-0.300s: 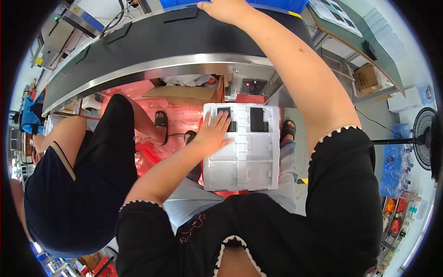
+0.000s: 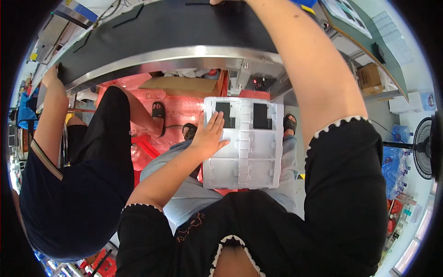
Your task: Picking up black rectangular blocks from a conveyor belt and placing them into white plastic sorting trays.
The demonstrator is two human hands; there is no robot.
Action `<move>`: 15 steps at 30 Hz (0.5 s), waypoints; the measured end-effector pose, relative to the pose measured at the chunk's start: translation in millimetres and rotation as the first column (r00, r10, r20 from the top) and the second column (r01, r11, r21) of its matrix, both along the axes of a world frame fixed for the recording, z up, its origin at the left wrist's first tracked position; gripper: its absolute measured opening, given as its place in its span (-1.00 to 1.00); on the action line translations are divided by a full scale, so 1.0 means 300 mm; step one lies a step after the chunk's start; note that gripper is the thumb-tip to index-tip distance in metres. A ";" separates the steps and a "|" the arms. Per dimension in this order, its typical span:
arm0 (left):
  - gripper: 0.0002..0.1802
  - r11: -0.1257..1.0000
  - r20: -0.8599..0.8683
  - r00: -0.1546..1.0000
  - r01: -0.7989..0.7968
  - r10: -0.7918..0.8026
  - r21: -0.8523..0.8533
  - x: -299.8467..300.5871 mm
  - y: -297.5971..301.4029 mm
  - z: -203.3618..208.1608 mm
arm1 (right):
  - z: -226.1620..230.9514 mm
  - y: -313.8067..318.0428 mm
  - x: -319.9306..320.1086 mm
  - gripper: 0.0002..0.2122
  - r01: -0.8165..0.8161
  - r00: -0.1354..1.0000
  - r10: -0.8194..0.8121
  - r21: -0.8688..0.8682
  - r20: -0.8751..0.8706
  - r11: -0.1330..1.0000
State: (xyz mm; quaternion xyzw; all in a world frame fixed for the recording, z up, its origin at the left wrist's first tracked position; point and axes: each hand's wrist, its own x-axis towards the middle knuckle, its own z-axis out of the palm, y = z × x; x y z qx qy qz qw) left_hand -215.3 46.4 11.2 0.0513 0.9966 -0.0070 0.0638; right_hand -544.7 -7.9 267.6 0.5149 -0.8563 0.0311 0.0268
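Observation:
A white plastic tray [image 2: 224, 173] with several compartments rests across my lap. My left hand [image 2: 210, 138] lies flat over its left side, fingers outstretched and tips beside a black flat rectangular part [image 2: 223, 110] in the far left compartment. Another such black part [image 2: 260, 115] sits in the far right compartment; the compartments nearer to me hold nothing. Stretched far forward, my right hand [image 2: 221, 1] is at the top edge over the black conveyor belt [image 2: 184, 32], next to a thin dark flat piece [image 2: 197, 3]. The picture's edge cuts off its fingers.
On my left sits a co-worker in dark clothes [image 2: 78, 198], a hand [image 2: 50, 76] at the belt's left end. More thin dark pieces [image 2: 128, 17] lie on the belt. An open cardboard box [image 2: 180, 85] stands underneath. A black fan [image 2: 422, 147] is at the right.
The view has shifted, so the belt appears higher and my right hand is more cut off. My left hand stays on the tray. The co-worker's arm has come up to the belt.

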 end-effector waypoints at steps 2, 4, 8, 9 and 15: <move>-0.18 0.998 0.084 0.996 -0.036 0.040 -0.048 0.001 0.023 0.027 | 0.066 0.056 0.056 -0.55 0.054 0.998 -0.055 -0.027 -0.038 0.998; -0.30 0.991 -0.009 0.997 -0.075 0.074 -0.115 -0.021 0.033 0.062 | 0.067 0.084 0.023 -0.56 0.104 0.994 -0.107 -0.056 -0.036 0.993; -0.74 0.813 -0.368 0.881 -0.032 0.298 0.581 -0.142 -0.038 0.388 | 0.085 0.304 0.036 -0.70 0.028 1.000 -0.027 -0.556 0.011 0.831; -0.87 0.777 -0.531 0.756 0.046 0.384 0.628 -0.164 -0.094 0.489 | 0.155 0.400 0.197 -0.74 0.298 0.908 -0.054 -0.550 0.415 0.780; -0.14 0.558 -0.649 0.191 -0.713 0.737 0.424 -0.536 -0.503 0.733 | 0.025 0.733 0.471 -0.81 0.438 0.474 -0.001 -0.236 0.880 0.868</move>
